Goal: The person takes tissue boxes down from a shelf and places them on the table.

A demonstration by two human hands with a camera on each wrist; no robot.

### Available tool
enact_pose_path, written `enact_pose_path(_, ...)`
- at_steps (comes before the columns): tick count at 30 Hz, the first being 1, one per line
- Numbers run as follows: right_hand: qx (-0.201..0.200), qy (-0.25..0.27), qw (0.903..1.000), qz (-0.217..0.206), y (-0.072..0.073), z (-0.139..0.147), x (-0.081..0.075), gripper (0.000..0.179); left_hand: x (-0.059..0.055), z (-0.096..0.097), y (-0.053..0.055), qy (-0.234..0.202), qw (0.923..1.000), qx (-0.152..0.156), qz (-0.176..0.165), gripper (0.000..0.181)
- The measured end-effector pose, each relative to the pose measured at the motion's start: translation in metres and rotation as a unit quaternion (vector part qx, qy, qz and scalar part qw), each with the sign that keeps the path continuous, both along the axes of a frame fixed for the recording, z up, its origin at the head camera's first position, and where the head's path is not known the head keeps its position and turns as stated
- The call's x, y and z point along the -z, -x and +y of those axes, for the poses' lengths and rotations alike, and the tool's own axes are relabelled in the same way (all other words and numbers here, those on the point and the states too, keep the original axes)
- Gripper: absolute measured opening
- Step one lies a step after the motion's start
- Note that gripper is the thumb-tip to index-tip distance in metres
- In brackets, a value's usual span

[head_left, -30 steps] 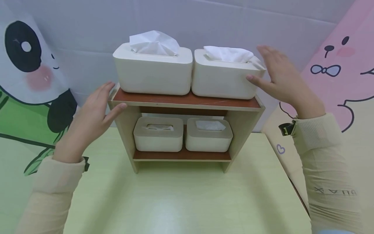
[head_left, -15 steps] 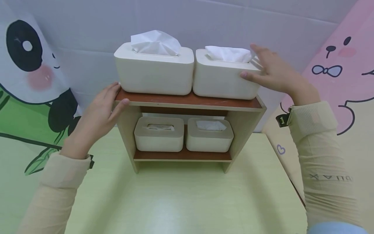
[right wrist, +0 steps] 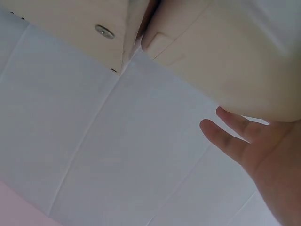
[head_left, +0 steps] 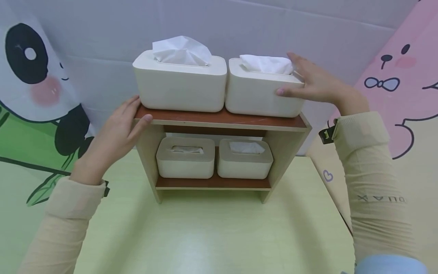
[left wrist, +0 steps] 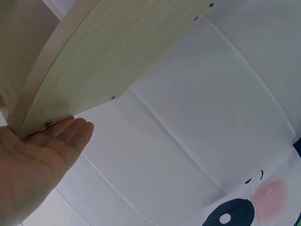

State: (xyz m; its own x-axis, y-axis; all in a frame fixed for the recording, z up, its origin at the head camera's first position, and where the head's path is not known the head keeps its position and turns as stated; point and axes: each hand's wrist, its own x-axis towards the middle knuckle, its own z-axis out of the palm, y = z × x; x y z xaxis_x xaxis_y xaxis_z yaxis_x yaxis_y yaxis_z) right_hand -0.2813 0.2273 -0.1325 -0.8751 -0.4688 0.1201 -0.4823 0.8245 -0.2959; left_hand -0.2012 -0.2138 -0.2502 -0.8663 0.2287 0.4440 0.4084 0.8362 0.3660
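Observation:
In the head view a small two-tier shelf (head_left: 219,186) carries white tissue boxes. A larger tissue box (head_left: 179,90) with a tall tuft of tissue sits at the top left. Beside it stands another tissue box (head_left: 261,95), held at its right end by my right hand (head_left: 318,82): thumb on the front face, fingers over the top and far side. The right wrist view shows two fingers (right wrist: 225,141) stretched out by the box's edge. My left hand (head_left: 114,133) rests on the shelf's top left corner, fingers along the side panel's edge (left wrist: 70,106), thumb at the front.
Two smaller tissue boxes, one on the left (head_left: 186,158) and one on the right (head_left: 245,158), sit on the lower board. The shelf stands on a pale table (head_left: 212,232). A cloth backdrop (head_left: 256,26) with cartoon figures hangs close behind. A light blue round thing (head_left: 390,264) shows at the bottom right.
My right hand has moved left onto the end of the upper right tissue box. My left hand has shifted slightly right, onto the shelf corner. The shelf and boxes have stayed put.

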Motion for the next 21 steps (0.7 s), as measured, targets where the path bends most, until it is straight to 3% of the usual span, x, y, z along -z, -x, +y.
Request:
enact_pose_path(14,0.025,0.008,0.9948,-0.098,0.008,-0.001,-0.013,0.110,-0.001,-0.001,0.001,-0.003,1.0000,0.004,0.000,0.065)
enact_pose_path(21,0.018,-0.015,0.9919,-0.125,0.012,-0.005,-0.016,0.105,0.000,-0.001,0.000,-0.001,1.0000,0.001,-0.007,0.066)
